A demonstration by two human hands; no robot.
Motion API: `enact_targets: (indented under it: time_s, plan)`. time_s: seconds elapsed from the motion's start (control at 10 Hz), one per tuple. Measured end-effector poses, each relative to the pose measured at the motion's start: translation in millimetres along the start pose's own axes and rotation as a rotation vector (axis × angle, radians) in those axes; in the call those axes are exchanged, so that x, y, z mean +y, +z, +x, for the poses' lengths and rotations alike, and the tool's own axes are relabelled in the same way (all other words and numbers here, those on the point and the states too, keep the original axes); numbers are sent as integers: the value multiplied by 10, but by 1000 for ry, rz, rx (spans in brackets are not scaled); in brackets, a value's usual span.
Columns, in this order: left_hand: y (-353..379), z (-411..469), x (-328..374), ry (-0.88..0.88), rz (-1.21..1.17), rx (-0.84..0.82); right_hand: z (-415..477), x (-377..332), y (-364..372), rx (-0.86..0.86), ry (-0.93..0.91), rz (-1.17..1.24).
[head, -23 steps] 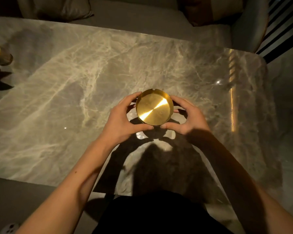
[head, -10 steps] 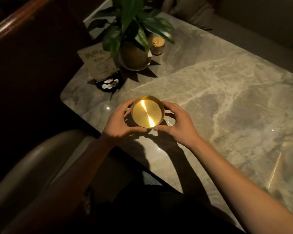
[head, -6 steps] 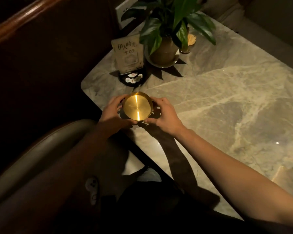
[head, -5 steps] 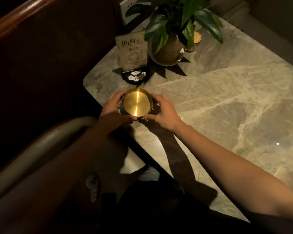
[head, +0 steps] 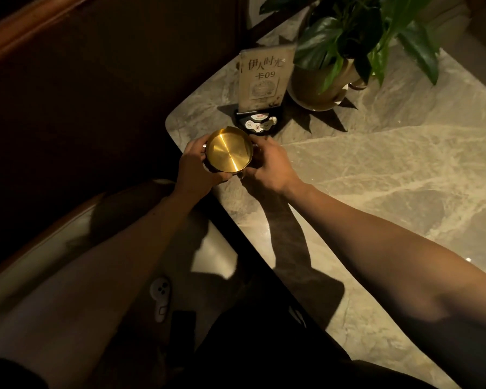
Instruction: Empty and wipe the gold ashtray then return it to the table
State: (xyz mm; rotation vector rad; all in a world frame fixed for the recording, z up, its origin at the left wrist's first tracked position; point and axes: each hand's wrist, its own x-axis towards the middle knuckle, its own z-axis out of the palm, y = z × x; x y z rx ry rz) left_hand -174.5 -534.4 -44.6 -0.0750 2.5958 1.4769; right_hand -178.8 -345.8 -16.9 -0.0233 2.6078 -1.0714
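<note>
The round gold ashtray (head: 229, 151) sits between both my hands near the left corner of the grey marble table (head: 376, 178). Its shiny inside looks bare, with a bright streak of light across it. My left hand (head: 194, 167) cups its left side and my right hand (head: 267, 162) cups its right side, fingers wrapped around the rim. Whether the ashtray's base touches the tabletop is hidden by my fingers.
A table card on a black base (head: 263, 88) stands just behind the ashtray, with a potted plant (head: 345, 51) to its right. A padded seat (head: 68, 248) lies left of the table, with a small white controller (head: 160, 300) on it. Dark wood panelling (head: 68, 80) rises at the left.
My hands carried the ashtray from the middle of the table toward its left corner, close to the table card. My view turned left and moved nearer.
</note>
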Motion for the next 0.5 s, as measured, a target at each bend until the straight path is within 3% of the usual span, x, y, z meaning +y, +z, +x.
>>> enact_targets:
  time_s: [0.5]
  plan:
    - [46,-33,-50,-81,-170,-32,5,45,55,-3,43,110]
